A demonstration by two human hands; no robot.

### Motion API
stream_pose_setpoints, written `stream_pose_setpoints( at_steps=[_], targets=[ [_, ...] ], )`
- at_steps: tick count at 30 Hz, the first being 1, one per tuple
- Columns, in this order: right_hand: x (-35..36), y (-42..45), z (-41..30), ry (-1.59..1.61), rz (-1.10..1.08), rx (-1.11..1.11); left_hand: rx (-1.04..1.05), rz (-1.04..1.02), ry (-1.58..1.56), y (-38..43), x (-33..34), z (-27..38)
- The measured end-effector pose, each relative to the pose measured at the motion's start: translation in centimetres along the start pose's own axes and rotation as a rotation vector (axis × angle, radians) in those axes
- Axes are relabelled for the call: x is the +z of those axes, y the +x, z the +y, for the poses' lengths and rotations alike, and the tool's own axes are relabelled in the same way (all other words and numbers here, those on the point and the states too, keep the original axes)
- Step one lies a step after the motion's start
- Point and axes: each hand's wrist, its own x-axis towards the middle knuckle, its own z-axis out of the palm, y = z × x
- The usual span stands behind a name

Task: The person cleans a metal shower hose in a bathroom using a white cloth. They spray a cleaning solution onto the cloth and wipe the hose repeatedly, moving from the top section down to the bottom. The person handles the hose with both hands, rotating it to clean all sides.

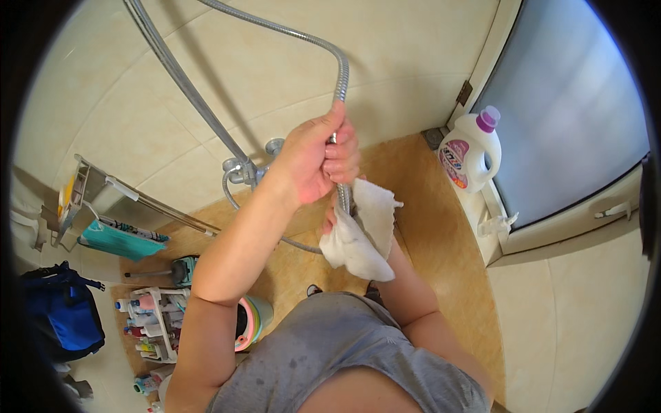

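A flexible metal shower hose (342, 72) comes down from above and passes through my left hand (325, 155), whose fingers are wrapped around it. Just below, a white cloth (351, 248) hangs about the hose's lower stretch. My right hand (329, 219) is mostly hidden behind the cloth and the hose; only some fingers show at the cloth's left edge, at the hose. Behind my left forearm, a chrome shower mixer tap (242, 170) is fixed to the tiled wall, with a metal riser pipe (191, 88) slanting up from it.
A white detergent bottle (467, 152) with a purple cap and a clear bottle (496, 225) stand on the ledge by the frosted window (568, 103). On the left are a wall rack (77, 201), a teal cloth (121, 241), a blue bag (72, 315), a shelf of bottles (168, 330) and stacked buckets (263, 312).
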Motion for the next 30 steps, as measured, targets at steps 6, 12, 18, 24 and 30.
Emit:
stream_pose_setpoints(
  at_steps=[6,12,18,24,30],
  targets=[
    [1.3,-0.7,-4.6,-1.311,0.419,-0.195,0.039,0.025,-0.008,-0.6,-0.7,0.1],
    [-3.7,-1.6,-2.6,-0.323,0.424,-0.247,0.054,0.022,-0.009,-0.3,-0.3,-0.1],
    [1.1,-1.8,-2.9,0.476,0.427,-0.297,0.114,0.086,0.073,1.0,0.4,0.0],
    [4.5,0.1,-1.4,0.351,0.592,-0.421,0.149,0.144,0.056,2.0,0.5,-1.2],
    [2.6,1.7,3.0,-0.870,0.815,-0.788,0.218,0.291,-0.013,2.9,0.9,-2.3]
  ],
)
